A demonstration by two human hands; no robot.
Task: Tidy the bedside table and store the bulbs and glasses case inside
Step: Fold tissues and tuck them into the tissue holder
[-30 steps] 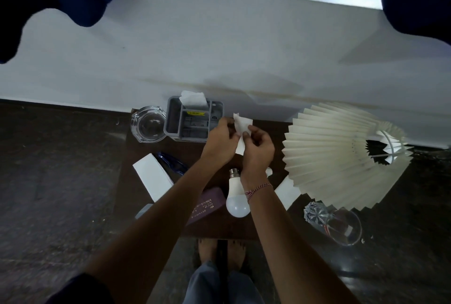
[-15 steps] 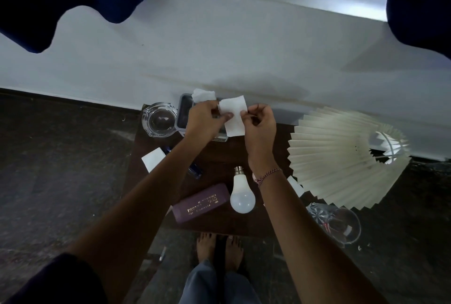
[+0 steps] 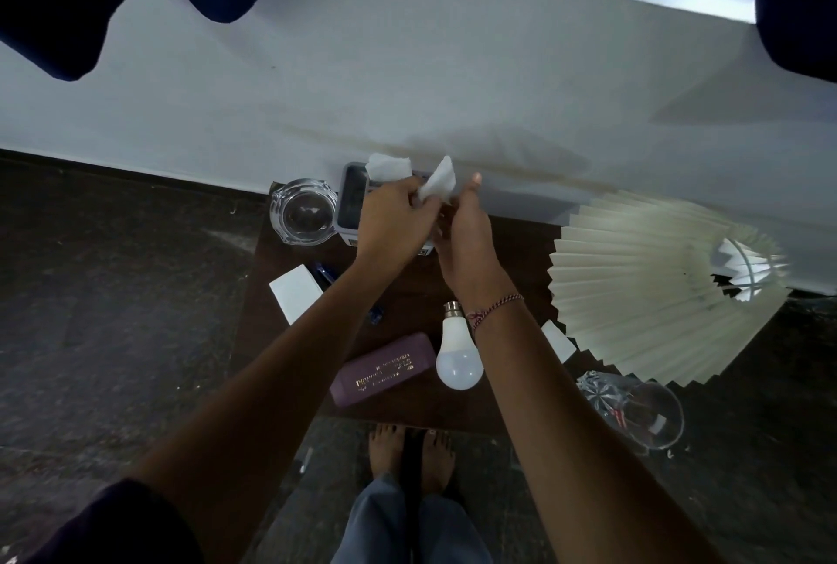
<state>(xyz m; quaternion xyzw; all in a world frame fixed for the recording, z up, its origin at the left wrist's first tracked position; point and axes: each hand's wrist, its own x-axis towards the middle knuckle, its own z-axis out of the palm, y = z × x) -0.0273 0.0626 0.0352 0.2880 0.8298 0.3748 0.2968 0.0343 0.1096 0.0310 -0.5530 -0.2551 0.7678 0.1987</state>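
Note:
A small dark wooden bedside table (image 3: 421,296) stands against the white wall. On its front part lie a purple glasses case (image 3: 380,369) and, right beside it, a white bulb (image 3: 457,352). Above the table's back edge my left hand (image 3: 394,221) pinches a white tissue (image 3: 438,183). My right hand (image 3: 466,241) is next to it with the fingers raised, touching the tissue's lower edge. A clear glass bulb (image 3: 643,409) lies at the table's right front corner, under the lampshade.
A grey tissue box (image 3: 353,201) and a glass ashtray (image 3: 303,212) sit at the back left. A white card (image 3: 295,298) and a blue object (image 3: 325,273) lie left. A pleated cream lampshade (image 3: 647,287) overhangs the right side. My bare feet (image 3: 410,450) stand on dark floor.
The tissue, spread flat between both hands half a second ago, is now bunched in my left hand. My right hand has loosened its pinch. The view shifted slightly.

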